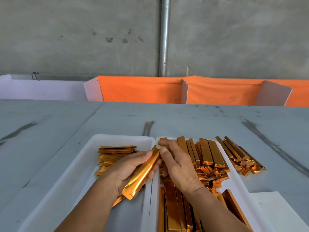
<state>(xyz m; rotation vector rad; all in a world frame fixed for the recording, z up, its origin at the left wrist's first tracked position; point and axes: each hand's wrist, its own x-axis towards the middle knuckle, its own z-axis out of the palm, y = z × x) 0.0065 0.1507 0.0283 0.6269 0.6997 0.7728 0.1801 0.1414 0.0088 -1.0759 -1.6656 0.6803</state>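
- Gripping the gold sachet (142,174) lengthwise, your left hand (128,171) curled its fingers beneath the sachet and laid its thumb along the upper face.
- You held the sachet tilted above the right rim of the left tray (80,164), with the stitched end toward you.
- Your right hand (177,166) pinched the sachet's far end between the thumb and the bent forefinger, just right of the left tray's far right corner.
- A stack of flat gold sleeves (113,158) lay inside the left tray, partly hidden under your left hand.
- The right tray (234,181) stood just beside the left tray's right rim and held heaped gold boxes (205,156).
- A loose pile of boxes (240,156) lay on the grey table (167,118), well to the right of the left tray and beyond the right tray.
- A white sheet (274,208) lay farther right of the left tray, nearer you.
- An orange cloth (142,89) hung beyond the left tray's far side, behind the table.
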